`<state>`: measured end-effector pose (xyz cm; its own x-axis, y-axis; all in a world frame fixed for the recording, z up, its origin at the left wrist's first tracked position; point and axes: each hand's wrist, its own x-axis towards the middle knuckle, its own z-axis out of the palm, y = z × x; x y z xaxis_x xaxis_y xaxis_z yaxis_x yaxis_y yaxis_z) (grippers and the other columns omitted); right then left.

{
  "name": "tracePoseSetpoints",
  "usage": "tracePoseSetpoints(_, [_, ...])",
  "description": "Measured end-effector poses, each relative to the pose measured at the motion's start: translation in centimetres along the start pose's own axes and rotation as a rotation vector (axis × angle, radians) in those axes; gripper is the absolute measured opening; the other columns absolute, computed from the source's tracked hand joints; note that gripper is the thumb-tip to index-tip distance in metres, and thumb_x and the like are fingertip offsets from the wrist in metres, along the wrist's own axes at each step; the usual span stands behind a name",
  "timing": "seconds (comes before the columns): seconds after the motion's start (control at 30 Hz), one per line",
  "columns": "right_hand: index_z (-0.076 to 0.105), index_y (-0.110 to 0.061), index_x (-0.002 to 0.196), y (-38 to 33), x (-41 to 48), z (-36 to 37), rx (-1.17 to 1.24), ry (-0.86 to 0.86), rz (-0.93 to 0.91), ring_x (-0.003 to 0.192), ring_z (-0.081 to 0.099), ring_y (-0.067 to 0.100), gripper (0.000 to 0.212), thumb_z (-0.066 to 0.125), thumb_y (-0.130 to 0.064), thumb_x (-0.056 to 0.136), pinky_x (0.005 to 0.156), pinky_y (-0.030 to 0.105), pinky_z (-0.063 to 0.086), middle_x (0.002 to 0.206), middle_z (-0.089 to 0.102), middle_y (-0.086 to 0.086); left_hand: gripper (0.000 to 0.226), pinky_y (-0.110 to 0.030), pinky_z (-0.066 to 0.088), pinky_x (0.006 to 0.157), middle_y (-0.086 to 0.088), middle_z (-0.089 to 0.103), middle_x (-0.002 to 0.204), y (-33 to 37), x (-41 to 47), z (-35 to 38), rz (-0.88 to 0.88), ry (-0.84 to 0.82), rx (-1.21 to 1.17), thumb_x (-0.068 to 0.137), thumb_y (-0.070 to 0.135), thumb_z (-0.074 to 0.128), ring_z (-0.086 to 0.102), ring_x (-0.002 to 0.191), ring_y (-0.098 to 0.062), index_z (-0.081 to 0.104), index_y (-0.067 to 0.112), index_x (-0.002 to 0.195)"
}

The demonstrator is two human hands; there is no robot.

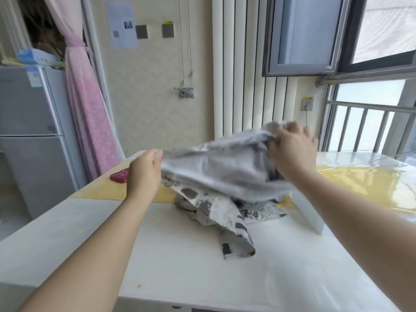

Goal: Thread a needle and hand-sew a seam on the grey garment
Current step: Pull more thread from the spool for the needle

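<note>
The grey garment (pixel 220 170), blurred by motion, is stretched in the air above the white table (pixel 180 266) between both hands. My left hand (pixel 144 172) pinches its left edge. My right hand (pixel 292 152) grips a bunched part at its upper right. Its lower part, patterned grey and white (pixel 225 219), hangs down and trails onto the table. No needle or thread can be made out.
A red flat object (pixel 119 175) lies on the yellow surface (pixel 360 183) at the left behind my left hand. A white box (pixel 308 212) stands right of the cloth. A fridge (pixel 31 131) and pink curtain (pixel 87 109) are at the left, a window railing at the right.
</note>
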<state>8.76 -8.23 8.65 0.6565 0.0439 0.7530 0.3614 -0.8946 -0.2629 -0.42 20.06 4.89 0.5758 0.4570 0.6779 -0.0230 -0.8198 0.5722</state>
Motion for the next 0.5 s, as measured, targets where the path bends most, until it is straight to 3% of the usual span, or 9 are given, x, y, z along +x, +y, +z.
tracePoseSetpoints(0.07, [0.056, -0.007, 0.118, 0.8, -2.0, 2.7, -0.186, -0.439, -0.029, 0.113, 0.045, 0.035, 0.038, 0.044, -0.035, 0.095, 0.09, 0.043, 0.041, 0.121, 0.052, 0.017, 0.036, -0.036, 0.025, 0.058, -0.006, 0.044, 0.061, -3.7, -1.1, 1.0, -0.107, -0.165, 0.142, 0.098, 0.022, 0.043, 0.045, 0.068, -0.029, 0.043, 0.008, 0.065])
tracePoseSetpoints(0.13, [0.056, -0.008, 0.12, 0.9, -3.7, 4.3, -0.227, -0.739, -0.073, 0.111, 0.053, 0.034, 0.043, 0.038, -0.04, 0.098, 0.086, 0.035, 0.043, 0.12, 0.059, 0.016, 0.035, -0.035, 0.034, 0.062, -0.009, 0.052, 0.067, -6.0, -2.2, 1.8, -0.236, -0.26, 0.206, 0.097, 0.023, 0.045, 0.051, 0.075, -0.033, 0.047, 0.01, 0.065])
tracePoseSetpoints(0.23, [0.056, -0.019, 0.124, 0.8, -4.4, 4.4, -0.185, -0.758, -0.089, 0.108, 0.057, 0.03, 0.039, 0.038, -0.041, 0.097, 0.081, 0.03, 0.037, 0.118, 0.062, 0.011, 0.021, -0.033, 0.045, 0.072, -0.017, 0.066, 0.098, -7.3, -3.0, 2.8, -0.337, -0.444, 0.264, 0.093, 0.016, 0.047, 0.06, 0.093, -0.034, 0.063, 0.013, 0.08])
tracePoseSetpoints(0.33, [0.06, -0.012, 0.113, 1.1, -3.6, 4.3, -0.118, -0.759, -0.063, 0.105, 0.057, 0.031, 0.037, 0.038, -0.038, 0.097, 0.079, 0.031, 0.037, 0.113, 0.063, 0.012, 0.039, -0.036, 0.048, 0.089, -0.008, 0.059, 0.124, -5.9, -2.9, 2.9, -0.329, -0.377, 0.193, 0.087, 0.004, 0.046, 0.057, 0.108, -0.028, 0.063, 0.02, 0.117])
tracePoseSetpoints(0.43, [0.058, -0.021, 0.087, 1.8, -2.9, 3.9, -0.028, -0.717, -0.051, 0.104, 0.051, 0.026, 0.019, 0.049, -0.038, 0.09, 0.076, 0.032, 0.038, 0.091, 0.059, 0.005, 0.04, -0.038, 0.047, 0.089, -0.002, 0.056, 0.12, -2.2, -3.1, 3.1, -0.089, -0.156, 0.044, 0.084, -0.002, 0.046, 0.057, 0.101, -0.023, 0.065, 0.021, 0.111])
tracePoseSetpoints(0.5, [0.059, -0.032, 0.089, 1.9, -1.9, 2.8, 0.072, -0.626, -0.032, 0.107, 0.047, 0.023, 0.023, 0.059, -0.052, 0.077, 0.087, 0.039, 0.044, 0.101, 0.057, 0.0, 0.034, -0.032, 0.045, 0.088, 0.002, 0.056, 0.113, 0.4, -3.7, 3.9, 0.076, -0.192, -0.06, 0.086, 0.0, 0.048, 0.055, 0.098, -0.017, 0.066, 0.02, 0.107])
